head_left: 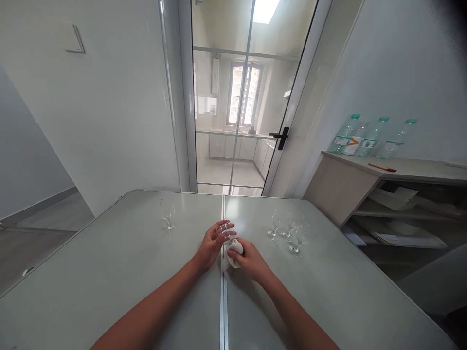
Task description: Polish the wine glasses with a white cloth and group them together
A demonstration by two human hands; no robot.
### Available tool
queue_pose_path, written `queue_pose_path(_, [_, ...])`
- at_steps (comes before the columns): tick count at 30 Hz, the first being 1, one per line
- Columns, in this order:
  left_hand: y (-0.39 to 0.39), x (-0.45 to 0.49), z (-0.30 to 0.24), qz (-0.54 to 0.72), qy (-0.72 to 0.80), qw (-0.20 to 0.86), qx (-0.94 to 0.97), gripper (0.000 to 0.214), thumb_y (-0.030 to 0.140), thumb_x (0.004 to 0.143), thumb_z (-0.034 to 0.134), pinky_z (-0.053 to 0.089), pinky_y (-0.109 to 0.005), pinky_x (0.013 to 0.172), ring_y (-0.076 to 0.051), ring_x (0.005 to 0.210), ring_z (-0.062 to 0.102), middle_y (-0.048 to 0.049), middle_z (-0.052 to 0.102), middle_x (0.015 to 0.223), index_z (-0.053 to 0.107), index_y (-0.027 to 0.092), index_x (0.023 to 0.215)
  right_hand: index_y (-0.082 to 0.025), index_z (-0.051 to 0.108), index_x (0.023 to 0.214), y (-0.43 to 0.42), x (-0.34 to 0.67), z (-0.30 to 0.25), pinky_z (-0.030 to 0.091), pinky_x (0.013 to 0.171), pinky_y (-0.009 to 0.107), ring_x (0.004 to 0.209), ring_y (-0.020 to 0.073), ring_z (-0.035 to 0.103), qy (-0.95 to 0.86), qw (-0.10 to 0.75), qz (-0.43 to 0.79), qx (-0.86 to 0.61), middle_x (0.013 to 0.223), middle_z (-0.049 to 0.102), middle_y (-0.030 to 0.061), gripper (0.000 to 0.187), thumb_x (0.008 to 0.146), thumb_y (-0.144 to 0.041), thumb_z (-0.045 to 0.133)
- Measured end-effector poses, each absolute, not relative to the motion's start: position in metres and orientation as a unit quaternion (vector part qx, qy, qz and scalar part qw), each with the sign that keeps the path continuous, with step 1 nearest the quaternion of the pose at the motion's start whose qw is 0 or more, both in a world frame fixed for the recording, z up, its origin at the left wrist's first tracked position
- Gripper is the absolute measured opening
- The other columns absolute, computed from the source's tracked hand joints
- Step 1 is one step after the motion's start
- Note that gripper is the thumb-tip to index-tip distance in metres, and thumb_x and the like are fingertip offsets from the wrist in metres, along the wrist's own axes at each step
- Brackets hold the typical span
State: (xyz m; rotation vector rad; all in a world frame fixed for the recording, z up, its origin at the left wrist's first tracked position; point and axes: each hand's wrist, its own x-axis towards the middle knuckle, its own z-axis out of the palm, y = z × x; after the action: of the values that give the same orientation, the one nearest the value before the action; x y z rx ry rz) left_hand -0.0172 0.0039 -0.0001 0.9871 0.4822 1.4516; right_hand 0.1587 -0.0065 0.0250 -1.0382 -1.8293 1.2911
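Observation:
Near the table's middle seam, my left hand [211, 243] is wrapped round the bowl of a clear stemmed glass [226, 232]. Close against it, my right hand [250, 258] grips a bunched white cloth [234, 253], at the lower end of the glass. The stem and foot of this glass are hidden by the cloth and fingers. To the right, several more stemmed glasses [295, 250] stand upright in a group. One clear stemmed glass [169, 225] stands apart on the left half of the table.
The pale table [175, 296] has a seam down its middle. Behind it is a glazed door [229, 165] with a black handle [282, 138]. At the right, a wooden cabinet [346, 182] bears empty plastic bottles [394, 145] and a thin orange stick-like object [381, 167].

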Motion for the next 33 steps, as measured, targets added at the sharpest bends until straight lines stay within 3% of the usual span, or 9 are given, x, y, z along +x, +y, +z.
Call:
queue_pose_path(2, [0.006, -0.016, -0.002, 0.641, 0.235, 0.592, 0.427, 0.057, 0.036, 0.074, 0.085, 0.043, -0.047, 0.104, -0.033, 0.114, 0.064, -0.0164, 0.061, 0.134, 0.064, 0.021, 0.124, -0.020, 0.061, 0.088, -0.004, 0.159, 0.022, 0.033, 0.065, 0.026, 0.066, 0.0162, 0.051, -0.755, 0.334, 0.335, -0.455, 0.074, 0.061, 0.0013, 0.012, 0.085, -0.031, 0.061])
queue_pose_path(4, [0.007, -0.016, -0.002, 0.643, 0.244, 0.588, 0.425, 0.057, 0.036, 0.072, 0.086, 0.042, -0.048, 0.105, -0.034, 0.115, 0.064, -0.0168, 0.061, 0.134, 0.064, 0.021, 0.123, -0.020, 0.060, 0.085, -0.002, 0.157, 0.018, 0.031, 0.064, 0.025, 0.063, 0.0150, 0.049, -0.771, 0.331, 0.274, -0.471, 0.070, 0.060, 0.0000, 0.009, 0.088, -0.028, 0.056])
queue_pose_path(9, [0.004, -0.018, 0.002, 0.645, 0.208, 0.608, 0.414, 0.060, 0.042, 0.077, 0.082, 0.045, -0.045, 0.102, -0.032, 0.115, 0.064, -0.0163, 0.058, 0.136, 0.060, 0.023, 0.130, -0.018, 0.058, 0.074, 0.009, 0.158, 0.012, 0.035, 0.060, 0.024, 0.062, 0.0146, 0.047, -0.673, 0.406, 0.436, -0.438, 0.065, 0.055, -0.0015, 0.032, 0.089, -0.047, 0.054])
queue_pose_path(13, [0.004, -0.016, 0.003, 0.680, 0.211, 0.582, 0.393, 0.073, 0.040, 0.075, 0.084, 0.044, -0.045, 0.106, -0.034, 0.130, 0.053, -0.0121, 0.048, 0.147, 0.053, 0.031, 0.140, -0.017, 0.060, 0.077, 0.019, 0.169, 0.007, 0.037, 0.060, 0.024, 0.064, 0.0152, 0.049, -0.557, 0.510, 0.393, -0.524, 0.068, 0.058, -0.0006, 0.042, 0.086, -0.058, 0.056])
queue_pose_path(19, [0.005, -0.012, 0.002, 0.703, 0.218, 0.541, 0.407, 0.063, 0.033, 0.071, 0.088, 0.041, -0.049, 0.111, -0.034, 0.133, 0.050, -0.0089, 0.049, 0.144, 0.061, 0.030, 0.127, -0.014, 0.068, 0.082, 0.020, 0.169, -0.001, 0.039, 0.056, 0.025, 0.062, 0.0164, 0.053, -0.557, 0.459, 0.484, -0.495, 0.071, 0.065, 0.0033, 0.042, 0.080, -0.055, 0.063])
queue_pose_path(22, [0.003, -0.012, 0.004, 0.692, 0.215, 0.548, 0.418, 0.063, 0.032, 0.067, 0.090, 0.041, -0.049, 0.111, -0.034, 0.132, 0.051, -0.0088, 0.052, 0.141, 0.063, 0.029, 0.124, -0.014, 0.069, 0.080, 0.017, 0.170, 0.004, 0.038, 0.057, 0.025, 0.063, 0.0171, 0.053, -0.584, 0.462, 0.427, -0.513, 0.070, 0.065, 0.0030, 0.032, 0.075, -0.045, 0.069])
queue_pose_path(26, [0.001, -0.010, 0.005, 0.693, 0.210, 0.555, 0.409, 0.064, 0.034, 0.067, 0.090, 0.041, -0.049, 0.112, -0.035, 0.133, 0.050, -0.0083, 0.052, 0.140, 0.063, 0.030, 0.124, -0.014, 0.069, 0.079, 0.016, 0.175, 0.011, 0.040, 0.060, 0.026, 0.067, 0.0188, 0.055, -0.577, 0.474, 0.356, -0.562, 0.071, 0.066, 0.0031, 0.034, 0.078, -0.048, 0.066])
queue_pose_path(33, [-0.004, -0.006, 0.007, 0.659, 0.209, 0.572, 0.441, 0.068, 0.034, 0.061, 0.094, 0.039, -0.054, 0.112, -0.038, 0.132, 0.050, -0.0119, 0.055, 0.138, 0.066, 0.026, 0.123, -0.015, 0.068, 0.076, 0.011, 0.167, 0.010, 0.039, 0.060, 0.026, 0.065, 0.0182, 0.055, -0.615, 0.435, 0.363, -0.549, 0.070, 0.066, 0.0029, 0.030, 0.081, -0.044, 0.061])
